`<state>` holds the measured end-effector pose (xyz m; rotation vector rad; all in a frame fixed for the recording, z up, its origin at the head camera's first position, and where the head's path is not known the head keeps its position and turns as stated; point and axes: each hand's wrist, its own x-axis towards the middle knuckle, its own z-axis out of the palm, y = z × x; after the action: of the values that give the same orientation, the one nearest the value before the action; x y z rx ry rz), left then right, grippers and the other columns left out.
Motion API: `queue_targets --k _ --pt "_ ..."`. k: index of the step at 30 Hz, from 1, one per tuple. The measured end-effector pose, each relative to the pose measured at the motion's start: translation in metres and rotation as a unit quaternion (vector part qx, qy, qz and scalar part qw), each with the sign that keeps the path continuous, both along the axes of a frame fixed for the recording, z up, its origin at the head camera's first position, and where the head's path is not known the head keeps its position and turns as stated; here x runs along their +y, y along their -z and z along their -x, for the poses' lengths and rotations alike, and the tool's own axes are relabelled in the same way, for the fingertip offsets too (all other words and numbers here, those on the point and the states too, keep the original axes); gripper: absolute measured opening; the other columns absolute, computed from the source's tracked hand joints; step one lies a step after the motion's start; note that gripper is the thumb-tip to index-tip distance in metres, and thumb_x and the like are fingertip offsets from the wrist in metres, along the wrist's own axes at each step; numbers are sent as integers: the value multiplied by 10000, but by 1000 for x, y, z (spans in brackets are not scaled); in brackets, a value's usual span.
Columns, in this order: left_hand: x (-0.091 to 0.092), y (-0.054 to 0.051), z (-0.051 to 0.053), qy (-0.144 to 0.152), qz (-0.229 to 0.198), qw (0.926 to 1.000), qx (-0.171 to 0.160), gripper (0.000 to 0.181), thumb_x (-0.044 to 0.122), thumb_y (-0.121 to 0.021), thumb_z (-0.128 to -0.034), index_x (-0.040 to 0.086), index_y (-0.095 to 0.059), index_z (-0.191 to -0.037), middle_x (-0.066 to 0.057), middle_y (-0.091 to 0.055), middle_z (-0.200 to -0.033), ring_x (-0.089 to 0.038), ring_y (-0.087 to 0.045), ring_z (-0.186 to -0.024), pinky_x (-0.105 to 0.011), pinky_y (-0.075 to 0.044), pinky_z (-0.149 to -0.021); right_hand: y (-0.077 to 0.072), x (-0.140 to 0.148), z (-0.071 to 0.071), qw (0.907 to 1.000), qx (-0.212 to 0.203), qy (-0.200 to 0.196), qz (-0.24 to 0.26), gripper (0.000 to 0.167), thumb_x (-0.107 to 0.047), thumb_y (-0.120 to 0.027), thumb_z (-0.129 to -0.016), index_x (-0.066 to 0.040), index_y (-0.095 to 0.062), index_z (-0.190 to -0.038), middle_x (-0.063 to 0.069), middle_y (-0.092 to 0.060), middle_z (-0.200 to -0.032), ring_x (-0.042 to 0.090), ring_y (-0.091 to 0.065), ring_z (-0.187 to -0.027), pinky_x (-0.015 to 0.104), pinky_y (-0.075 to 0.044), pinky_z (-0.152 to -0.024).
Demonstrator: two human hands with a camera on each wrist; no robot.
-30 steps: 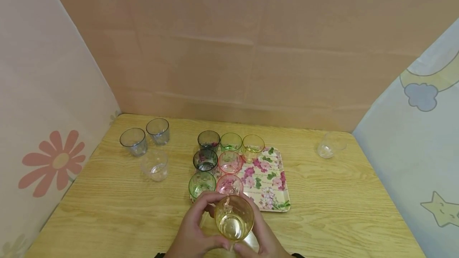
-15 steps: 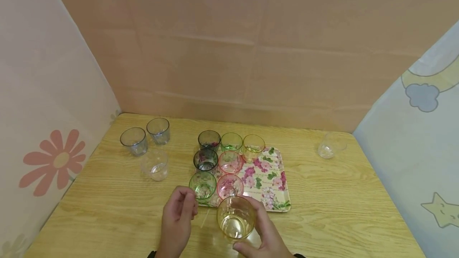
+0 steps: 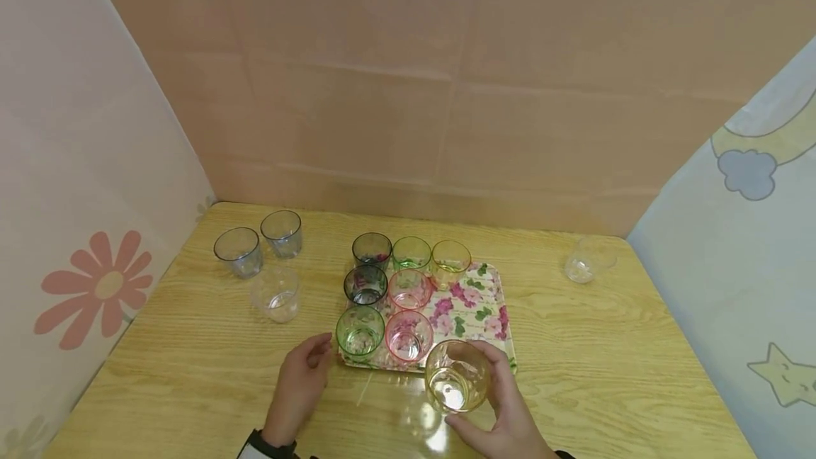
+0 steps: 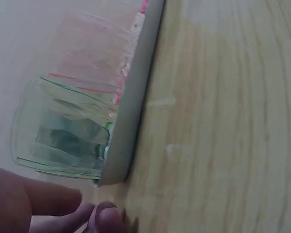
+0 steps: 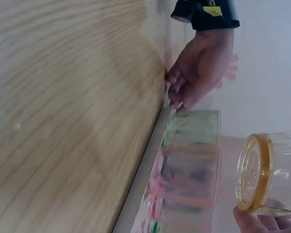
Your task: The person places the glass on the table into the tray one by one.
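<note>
My right hand [image 3: 503, 413] grips a yellow-tinted glass [image 3: 456, 377] by its right side, above the front edge of the floral tray [image 3: 487, 310]. In the right wrist view that glass [image 5: 256, 172] is held apart from the tray. Beside the tray's front left corner is my left hand [image 3: 302, 374], fingers loosely bent and holding nothing; whether they touch the tray I cannot tell. Closest to it on the tray stands a green glass [image 3: 360, 331], also seen as the green glass [image 4: 70, 128] in the left wrist view. A pink glass [image 3: 409, 337] stands right of it.
Behind these on the tray are a dark glass [image 3: 365, 285], another pink glass [image 3: 410, 289] and a back row including a yellow glass [image 3: 450, 261]. Bluish glasses [image 3: 239, 253] and a clear glass [image 3: 277, 295] stand at left, another clear glass [image 3: 583, 261] at right.
My left hand has let go of the yellow glass and moved left to the tray corner. The right hand has carried the glass to the right.
</note>
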<state>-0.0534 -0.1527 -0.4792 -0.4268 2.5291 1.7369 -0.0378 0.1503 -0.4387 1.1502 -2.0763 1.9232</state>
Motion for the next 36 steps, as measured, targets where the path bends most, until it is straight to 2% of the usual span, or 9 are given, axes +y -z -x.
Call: queue_targets --k 3,7,14,15,17,19,22,29,36 --pt "-1 4 2 221 121 9997 -35 290 13 -600 -996 -120 -638 -1251 -152 -688 -1071 -218 -673 -927 -295 -547 -679 -1 10 3 9991 -69 362 -213 962 235 -747 -730 155 -180 -1503 190 -465 -1439 174 -467 -1347 289 -445 -1067" --pt "1 5 4 259 225 9994 38 266 12 -634 -973 -111 -670 -1206 -134 -707 -1045 -228 -692 -921 -338 -572 -729 -3 21 6 9944 -345 892 -460 948 211 -748 -765 72 -234 -1549 229 -473 -1405 147 -479 -1334 240 -432 -1062" --pt "2 5 4 131 336 9993 101 238 6 -677 -939 -98 -693 -1152 -118 -708 -996 -196 -689 -855 -318 -564 -702 -3 28 20 9721 -654 1963 -1101 837 83 -802 -813 -41 -357 -1511 230 -515 -1390 64 -482 -1309 158 -405 -1043" --pt "3 5 5 107 357 9992 115 234 7 -683 -935 -93 -696 -1147 -114 -709 -989 -191 -688 -846 -312 -560 -694 -2 29 23 9675 -669 2092 -1253 827 57 -811 -819 -35 -359 -1506 213 -523 -1393 63 -480 -1308 189 -419 -1053" --pt "3 7 5 72 403 9991 128 230 9 -689 -932 -84 -701 -1142 -106 -711 -981 -182 -686 -835 -298 -552 -682 -1 30 28 9581 -824 2290 -1508 807 -6 -823 -836 -30 -361 -1498 185 -535 -1401 129 -470 -1330 355 -415 -1112" --pt "2 7 6 58 424 9990 100 231 14 -694 -931 -77 -703 -1143 -101 -713 -981 -176 -684 -831 -296 -548 -676 0 30 33 9472 -1004 2460 -1796 788 -78 -829 -854 -37 -367 -1491 166 -544 -1401 226 -475 -1334 525 -404 -1092" --pt "2 7 7 45 422 9991 36 233 17 -696 -930 -70 -704 -1146 -100 -714 -982 -176 -683 -830 -308 -549 -678 4 30 43 9366 -1264 2563 -2026 768 -145 -829 -868 -32 -375 -1476 190 -542 -1412 378 -471 -1323 682 -382 -998" --pt "3 8 7 25 377 9993 26 238 31 -709 -925 -63 -709 -1144 -92 -716 -972 -174 -683 -820 -318 -546 -674 13 23 66 9293 -1657 2539 -2110 787 -136 -837 -858 13 -355 -1462 245 -505 -1439 428 -498 -1307 641 -415 -1029" --pt "3 8 6 107 347 9993 3 242 49 -704 -933 -63 -705 -1147 -91 -714 -980 -180 -685 -825 -326 -548 -677 22 15 77 9257 -1824 2522 -2147 734 -110 -832 -860 -8 -379 -1427 258 -504 -1431 426 -488 -1320 623 -431 -1033"
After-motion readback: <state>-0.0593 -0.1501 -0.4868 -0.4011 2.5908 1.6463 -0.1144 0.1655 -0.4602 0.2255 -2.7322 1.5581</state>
